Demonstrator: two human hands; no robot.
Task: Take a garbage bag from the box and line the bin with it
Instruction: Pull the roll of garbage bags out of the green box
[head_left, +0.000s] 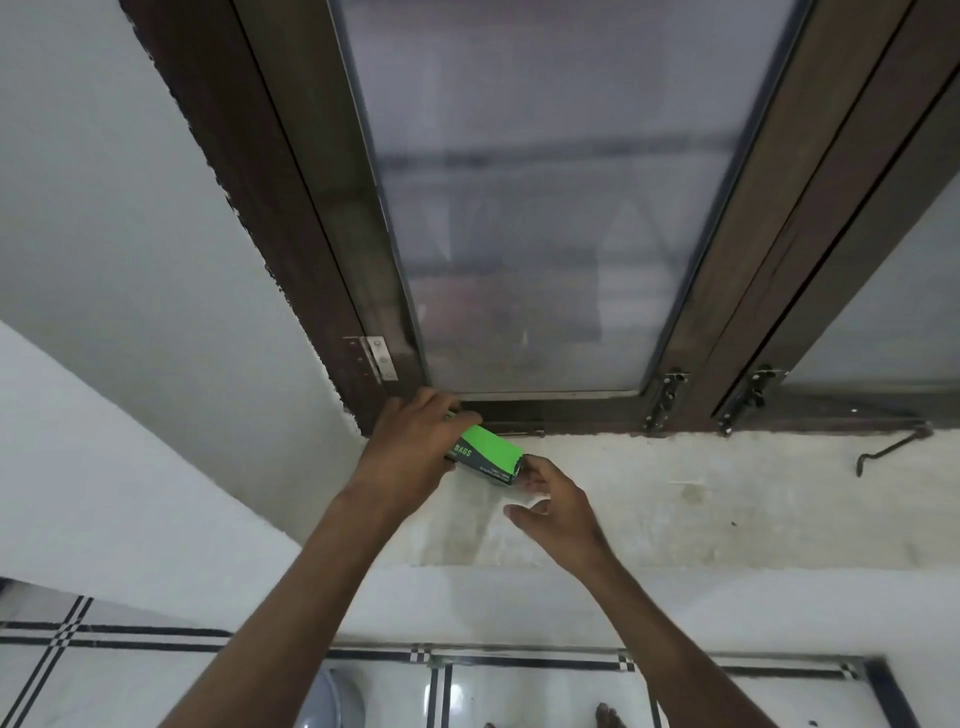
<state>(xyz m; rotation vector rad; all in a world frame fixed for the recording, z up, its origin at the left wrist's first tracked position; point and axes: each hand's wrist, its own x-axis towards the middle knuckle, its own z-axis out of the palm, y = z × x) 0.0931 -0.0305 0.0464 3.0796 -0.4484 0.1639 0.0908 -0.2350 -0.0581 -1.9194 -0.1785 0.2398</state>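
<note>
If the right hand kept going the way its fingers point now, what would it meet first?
Most likely the near end of the green garbage bag box, held by the left hand. The right hand fingertips already sit at that end; whether they touch is unclear.

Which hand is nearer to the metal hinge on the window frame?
Left. The left hand grips the green box just below the hinge; the right hand is lower and further right, at the box's other end.

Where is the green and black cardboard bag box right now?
The green and black cardboard bag box is centre-left in the head view, above the white sill below the window frame, gripped by the left hand.
</note>
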